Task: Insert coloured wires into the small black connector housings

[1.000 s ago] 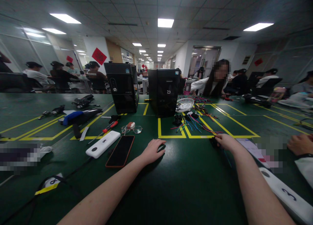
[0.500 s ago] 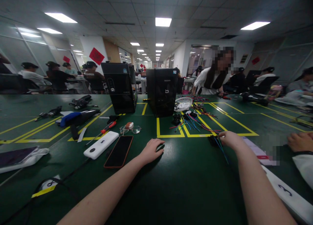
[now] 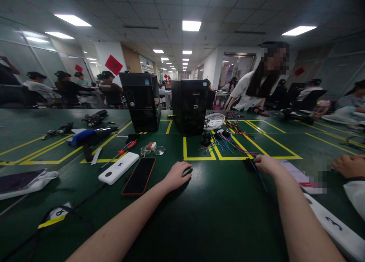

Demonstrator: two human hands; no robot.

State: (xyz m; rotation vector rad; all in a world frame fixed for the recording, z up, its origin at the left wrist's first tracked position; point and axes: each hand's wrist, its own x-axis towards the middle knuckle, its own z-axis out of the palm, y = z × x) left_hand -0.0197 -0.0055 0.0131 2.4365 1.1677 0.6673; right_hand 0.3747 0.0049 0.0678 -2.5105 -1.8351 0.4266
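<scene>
My left hand point(image 3: 177, 175) rests on the green table point(image 3: 216, 208) with thumb and fingers apart, holding nothing. A phone point(image 3: 139, 177) with an orange edge lies to its left. My right hand point(image 3: 267, 164) is closed at a small black connector with wires point(image 3: 249, 163), whose blue wires point(image 3: 262, 179) trail toward me on the table. The fingers partly hide where they grip it. Beyond that hand lies a pile of similar black connectors and coloured wires point(image 3: 224, 140), beside a white basket point(image 3: 215, 121).
Two black computer towers point(image 3: 142, 106) stand at the back. Glasses point(image 3: 158, 151), a white power bank point(image 3: 119, 169), a red-handled screwdriver point(image 3: 127, 148) and a blue-black tool point(image 3: 92, 137) lie left. A white numbered device point(image 3: 333, 222) and another person's hand point(image 3: 349, 165) are right; someone leans over the far side.
My right hand has shifted very slightly left and stays at the black connector. My left hand rests as before. The person across the table has moved to the right.
</scene>
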